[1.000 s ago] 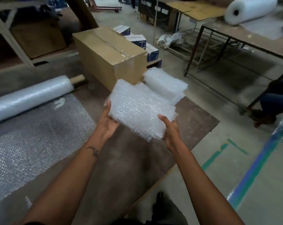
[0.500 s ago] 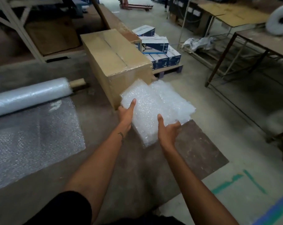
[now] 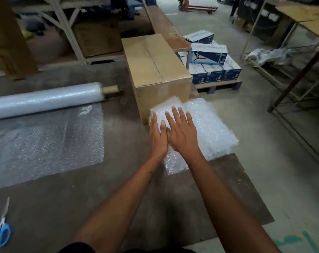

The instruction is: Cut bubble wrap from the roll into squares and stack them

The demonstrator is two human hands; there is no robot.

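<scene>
A stack of cut bubble wrap squares (image 3: pixel 211 128) lies on the table's right side, against a cardboard box. My left hand (image 3: pixel 157 136) and my right hand (image 3: pixel 182 133) press flat on top of the stack, fingers straight, side by side and touching. The bubble wrap roll (image 3: pixel 45 100) lies at the left with a length of wrap (image 3: pixel 45 145) unrolled toward me. Blue-handled scissors (image 3: pixel 0 229) lie at the table's near left edge.
A sealed cardboard box (image 3: pixel 155 73) stands on the table (image 3: pixel 118 194) right behind the stack. Blue and white cartons (image 3: pixel 210 66) sit on a pallet beyond. Metal-framed tables (image 3: pixel 301 70) stand at the right across a concrete floor.
The squares I held up in both hands came down onto the stack by the box. Both hands went from holding the edges to pressing flat on top.
</scene>
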